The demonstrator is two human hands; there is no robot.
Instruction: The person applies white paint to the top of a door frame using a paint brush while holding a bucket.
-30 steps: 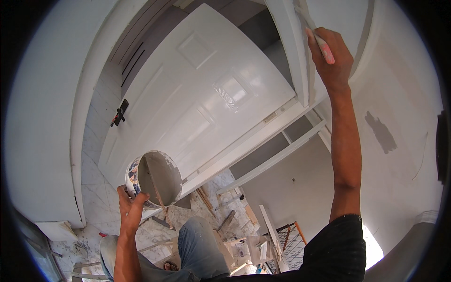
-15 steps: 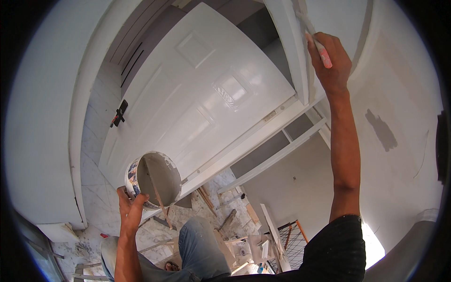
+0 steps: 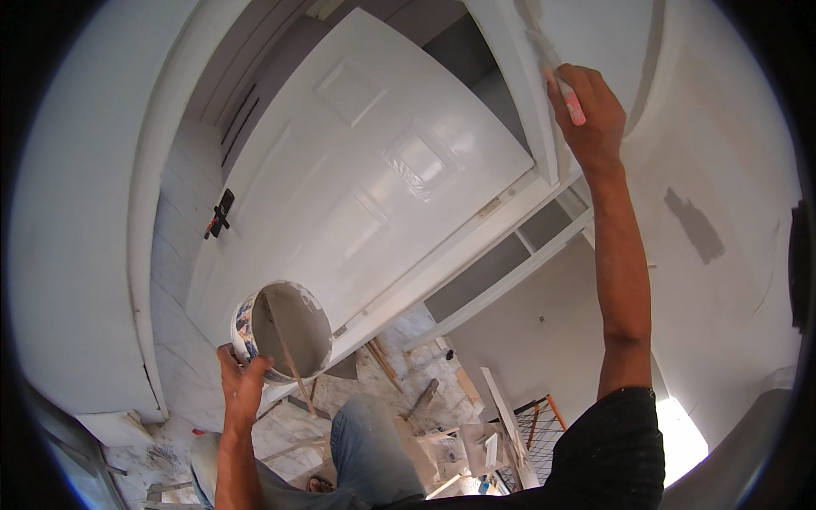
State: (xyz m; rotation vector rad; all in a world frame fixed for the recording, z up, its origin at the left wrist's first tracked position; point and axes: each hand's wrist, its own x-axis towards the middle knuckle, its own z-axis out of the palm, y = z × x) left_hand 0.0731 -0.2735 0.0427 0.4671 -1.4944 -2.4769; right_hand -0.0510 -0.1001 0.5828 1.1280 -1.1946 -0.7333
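One black door handle (image 3: 219, 214) sits at 9 o'clock. At 8 o'clock the left hand (image 3: 242, 380) grips one bucket (image 3: 244, 330), thumb near the rim, the mouth tilted toward the viewer; one thin stick (image 3: 291, 361) leans out over the rim toward 5 o'clock. One white panelled door (image 3: 365, 136) fills 11 o'clock. At 2 o'clock one pink-handled tool (image 3: 575, 109) is clasped in the right hand (image 3: 597, 119). One grey patch (image 3: 694, 225) marks the wall (image 3: 722, 144) at 3 o'clock.

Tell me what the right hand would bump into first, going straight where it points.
Probably the white door frame, up and left of the right hand, with its pink-ended tool leading. Depth is unclear, so the wall beside the frame might come first.
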